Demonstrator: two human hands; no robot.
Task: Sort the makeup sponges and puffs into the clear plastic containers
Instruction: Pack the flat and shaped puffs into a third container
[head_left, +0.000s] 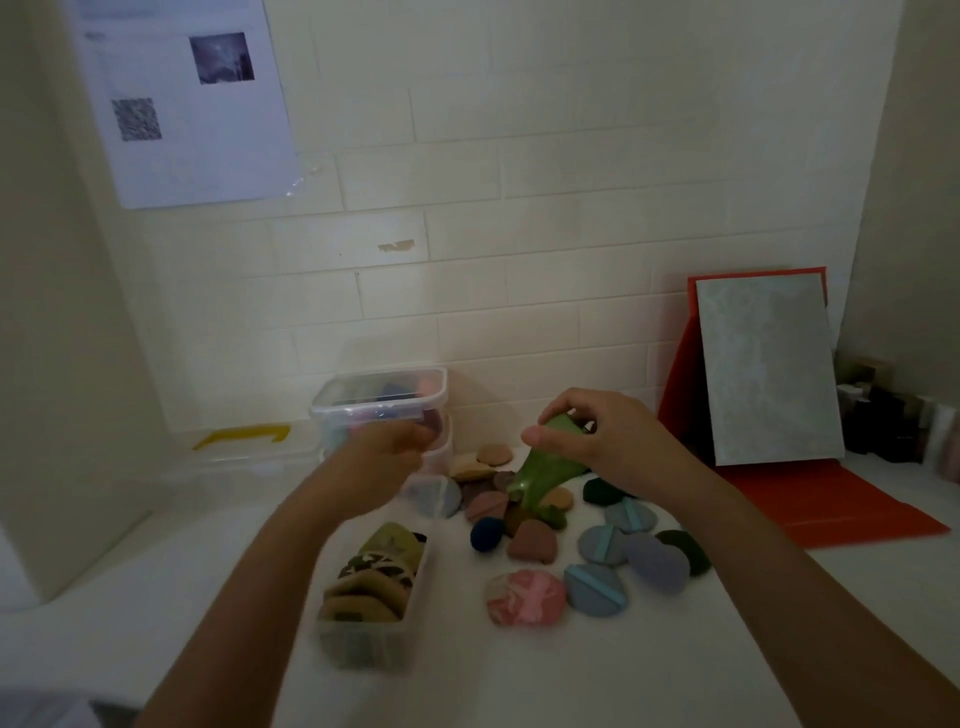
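Several makeup puffs and sponges lie in a loose pile on the white counter (597, 665), among them a pink marbled puff (524, 596) and blue puffs (596, 588). My right hand (597, 436) pinches a long green sponge (540, 483) that hangs over the pile. My left hand (387, 452) reaches to the stacked clear containers (379, 400) at the back; whether it holds anything is hidden by blur. A small clear container (369, 634) near the front holds olive and tan puffs.
A flat clear box with a yellow latch (244, 447) sits at the left by the wall. A red folder with a grey board (769, 369) leans at the back right, small bottles (904, 415) beside it. A tiled wall closes the back.
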